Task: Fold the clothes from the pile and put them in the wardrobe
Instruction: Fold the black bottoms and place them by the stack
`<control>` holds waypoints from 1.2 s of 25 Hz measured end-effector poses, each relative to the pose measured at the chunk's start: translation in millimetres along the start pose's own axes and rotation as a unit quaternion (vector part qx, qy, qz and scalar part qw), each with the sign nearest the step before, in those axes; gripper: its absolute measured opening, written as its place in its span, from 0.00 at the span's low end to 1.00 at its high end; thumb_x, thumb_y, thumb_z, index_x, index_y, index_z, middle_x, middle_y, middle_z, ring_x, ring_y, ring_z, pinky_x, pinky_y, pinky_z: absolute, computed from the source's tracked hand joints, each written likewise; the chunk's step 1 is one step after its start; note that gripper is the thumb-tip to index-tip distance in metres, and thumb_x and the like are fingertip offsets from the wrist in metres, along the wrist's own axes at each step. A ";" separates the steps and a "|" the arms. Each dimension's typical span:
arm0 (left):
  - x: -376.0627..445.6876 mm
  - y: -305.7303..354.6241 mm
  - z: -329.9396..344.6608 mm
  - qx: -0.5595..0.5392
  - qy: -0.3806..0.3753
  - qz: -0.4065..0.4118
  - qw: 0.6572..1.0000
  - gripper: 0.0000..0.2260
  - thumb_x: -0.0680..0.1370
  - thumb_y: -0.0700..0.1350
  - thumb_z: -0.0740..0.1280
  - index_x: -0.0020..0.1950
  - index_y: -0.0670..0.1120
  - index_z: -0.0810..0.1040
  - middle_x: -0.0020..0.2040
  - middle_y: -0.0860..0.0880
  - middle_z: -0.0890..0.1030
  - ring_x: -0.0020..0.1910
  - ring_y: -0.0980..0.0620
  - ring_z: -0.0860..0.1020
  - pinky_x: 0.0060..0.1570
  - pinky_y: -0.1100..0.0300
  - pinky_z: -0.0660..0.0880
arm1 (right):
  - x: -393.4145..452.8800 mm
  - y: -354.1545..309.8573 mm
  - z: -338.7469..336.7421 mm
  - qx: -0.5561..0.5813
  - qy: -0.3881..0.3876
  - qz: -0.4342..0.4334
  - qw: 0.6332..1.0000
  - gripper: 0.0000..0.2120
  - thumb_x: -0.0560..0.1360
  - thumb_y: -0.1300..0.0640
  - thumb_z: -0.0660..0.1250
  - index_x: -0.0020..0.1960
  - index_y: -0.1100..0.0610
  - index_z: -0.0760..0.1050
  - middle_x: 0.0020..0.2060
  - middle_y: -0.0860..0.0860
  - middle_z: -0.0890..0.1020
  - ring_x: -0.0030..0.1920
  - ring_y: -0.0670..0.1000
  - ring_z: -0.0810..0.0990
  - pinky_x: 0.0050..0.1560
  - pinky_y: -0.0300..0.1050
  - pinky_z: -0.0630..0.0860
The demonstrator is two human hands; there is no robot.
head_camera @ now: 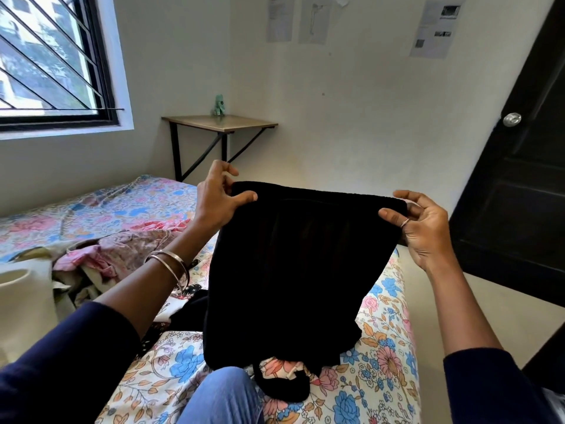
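From the head view, a black garment (pixel 293 264) hangs stretched between both hands above the bed (pixel 385 347), its top edge held taut and level while its lower end trails down onto the floral sheet near the bed's near edge, just beyond a knee in blue denim (pixel 223 399). The left hand (pixel 217 200) pinches the garment's upper left corner between thumb and curled fingers; two metal bangles (pixel 171 264) sit on that wrist. The right hand (pixel 425 228) pinches the upper right corner, thumb on the near face and fingers behind, with a ring on one finger. To the left on the bed lies the pile of clothes (pixel 116 252), pink and patterned pieces jumbled together, beside a cream-coloured object (pixel 24 298) at the bed's left edge. Against the far wall stands a small bench (pixel 220 122) carrying a green figurine (pixel 219 104). A dark door (pixel 513 166) stands at the right.
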State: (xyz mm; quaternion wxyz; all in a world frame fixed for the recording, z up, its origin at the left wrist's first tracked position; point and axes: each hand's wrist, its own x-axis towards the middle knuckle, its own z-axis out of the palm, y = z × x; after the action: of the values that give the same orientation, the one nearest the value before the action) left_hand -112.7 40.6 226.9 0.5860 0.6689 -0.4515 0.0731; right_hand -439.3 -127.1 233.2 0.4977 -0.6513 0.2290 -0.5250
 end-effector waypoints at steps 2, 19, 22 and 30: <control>1.2 -3.6 2.2 -0.077 -0.042 -0.045 0.995 0.15 0.67 0.49 0.78 0.50 0.53 0.79 0.40 0.46 0.81 0.38 0.48 0.80 0.41 0.54 0.78 | 2.9 9.1 4.6 0.046 0.007 0.052 0.998 0.13 0.67 0.66 0.75 0.50 0.58 0.82 0.43 0.56 0.85 0.43 0.55 0.85 0.48 0.49 0.82; -35.3 -13.3 32.0 0.088 -0.533 -0.102 0.835 0.32 0.73 0.52 0.73 0.73 0.58 0.62 0.58 0.50 0.78 0.52 0.53 0.79 0.55 0.53 0.76 | 10.8 10.8 81.0 -0.226 -0.047 -0.080 0.970 0.11 0.77 0.52 0.69 0.47 0.61 0.80 0.41 0.54 0.83 0.45 0.55 0.81 0.48 0.51 0.76; -56.1 1.4 64.8 -0.044 -0.421 -0.047 0.905 0.30 0.71 0.48 0.76 0.68 0.47 0.67 0.59 0.49 0.76 0.54 0.53 0.78 0.53 0.62 0.77 | 10.0 -3.8 94.6 -0.264 -0.091 -0.128 0.952 0.12 0.77 0.52 0.69 0.46 0.62 0.80 0.39 0.56 0.83 0.43 0.56 0.81 0.46 0.50 0.76; -66.4 11.5 90.9 0.039 -0.249 0.095 0.963 0.10 0.76 0.47 0.69 0.53 0.44 0.76 0.45 0.51 0.79 0.44 0.52 0.77 0.42 0.58 0.71 | 12.6 -10.9 84.8 -0.237 -0.065 -0.112 0.963 0.12 0.76 0.52 0.70 0.48 0.61 0.80 0.40 0.53 0.83 0.42 0.49 0.80 0.45 0.41 0.75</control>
State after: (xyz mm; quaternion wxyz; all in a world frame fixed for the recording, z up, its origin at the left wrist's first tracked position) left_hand -198.5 -1.2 166.0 0.4191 0.6420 -0.6416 -0.0231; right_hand -360.1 -98.5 252.6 0.2810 -0.8045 0.2400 -0.4649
